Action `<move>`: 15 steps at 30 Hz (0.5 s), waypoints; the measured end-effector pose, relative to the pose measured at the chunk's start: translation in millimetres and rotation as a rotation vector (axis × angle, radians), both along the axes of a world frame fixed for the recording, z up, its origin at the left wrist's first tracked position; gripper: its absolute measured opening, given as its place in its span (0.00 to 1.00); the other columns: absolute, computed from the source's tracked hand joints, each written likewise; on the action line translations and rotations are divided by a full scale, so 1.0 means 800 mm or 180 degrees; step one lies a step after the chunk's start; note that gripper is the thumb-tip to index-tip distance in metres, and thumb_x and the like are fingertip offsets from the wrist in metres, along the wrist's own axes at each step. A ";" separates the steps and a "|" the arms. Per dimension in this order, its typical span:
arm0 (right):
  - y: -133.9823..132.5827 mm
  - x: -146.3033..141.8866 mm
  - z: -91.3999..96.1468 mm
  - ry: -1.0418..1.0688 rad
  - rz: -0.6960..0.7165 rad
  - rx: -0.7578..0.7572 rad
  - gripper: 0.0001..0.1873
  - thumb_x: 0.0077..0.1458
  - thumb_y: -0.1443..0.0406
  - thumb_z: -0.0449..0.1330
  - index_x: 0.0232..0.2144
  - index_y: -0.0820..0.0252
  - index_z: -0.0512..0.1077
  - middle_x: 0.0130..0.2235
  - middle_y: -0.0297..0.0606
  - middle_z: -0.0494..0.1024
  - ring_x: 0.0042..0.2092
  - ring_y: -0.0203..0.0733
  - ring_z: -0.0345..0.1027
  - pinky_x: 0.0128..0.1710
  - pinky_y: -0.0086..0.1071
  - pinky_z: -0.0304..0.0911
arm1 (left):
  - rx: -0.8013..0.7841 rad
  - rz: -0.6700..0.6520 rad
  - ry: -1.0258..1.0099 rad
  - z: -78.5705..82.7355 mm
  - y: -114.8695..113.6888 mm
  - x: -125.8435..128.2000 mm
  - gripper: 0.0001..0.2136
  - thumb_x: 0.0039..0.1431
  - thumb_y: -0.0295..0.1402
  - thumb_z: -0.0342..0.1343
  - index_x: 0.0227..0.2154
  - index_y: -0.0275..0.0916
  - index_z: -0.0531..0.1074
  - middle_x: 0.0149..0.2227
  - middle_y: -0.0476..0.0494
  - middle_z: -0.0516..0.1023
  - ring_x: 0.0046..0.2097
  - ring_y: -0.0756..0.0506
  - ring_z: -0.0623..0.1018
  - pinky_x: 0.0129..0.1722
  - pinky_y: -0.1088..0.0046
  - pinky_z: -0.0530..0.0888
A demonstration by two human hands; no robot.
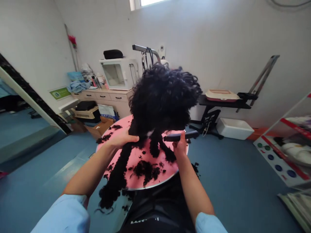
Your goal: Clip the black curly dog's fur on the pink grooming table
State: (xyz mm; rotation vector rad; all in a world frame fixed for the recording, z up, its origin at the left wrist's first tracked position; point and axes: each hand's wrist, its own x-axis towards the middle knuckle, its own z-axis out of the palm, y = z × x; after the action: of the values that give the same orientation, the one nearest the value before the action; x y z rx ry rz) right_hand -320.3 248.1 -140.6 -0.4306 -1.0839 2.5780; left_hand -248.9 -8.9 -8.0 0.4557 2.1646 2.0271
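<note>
A black curly-haired dog (162, 97) stands on a round pink grooming table (136, 181), its head not clearly distinguishable. My left hand (123, 138) grips the dog low on its left side in the picture; the thumb shows, while the other fingers are hidden in the fur. In my right hand (180, 148) is a dark hair clipper (176, 137), held level against or very near the dog's underside. Whether its blade touches the coat I cannot tell. Cut black hair (145, 171) lies in clumps over the tabletop, and a long clump (114, 181) hangs past its edge.
Behind the table, a grooming arm (145, 50) with loops rises. A white cabinet dryer (119, 74) tops the drawers (104, 96). To the right are a black folding table (224, 103), a white tub (234, 128) and a clear-sided display case (284, 155). A mirror (24, 106) leans left.
</note>
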 end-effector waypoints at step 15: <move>-0.033 0.162 -0.028 0.2669 -0.0322 0.2582 0.19 0.50 0.64 0.67 0.44 0.51 0.67 0.56 0.43 0.74 0.57 0.48 0.71 0.54 0.47 0.70 | -0.0886 0.0477 -0.0277 0.021 0.041 0.068 0.28 0.32 0.37 0.73 0.42 0.37 0.76 0.38 0.42 0.81 0.40 0.39 0.79 0.41 0.64 0.78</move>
State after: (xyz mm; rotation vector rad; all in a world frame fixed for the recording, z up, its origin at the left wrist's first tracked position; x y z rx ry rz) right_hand -190.5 221.8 -162.7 0.6951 -1.5100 1.6788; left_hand -194.7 23.5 9.1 0.1708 2.4397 1.7344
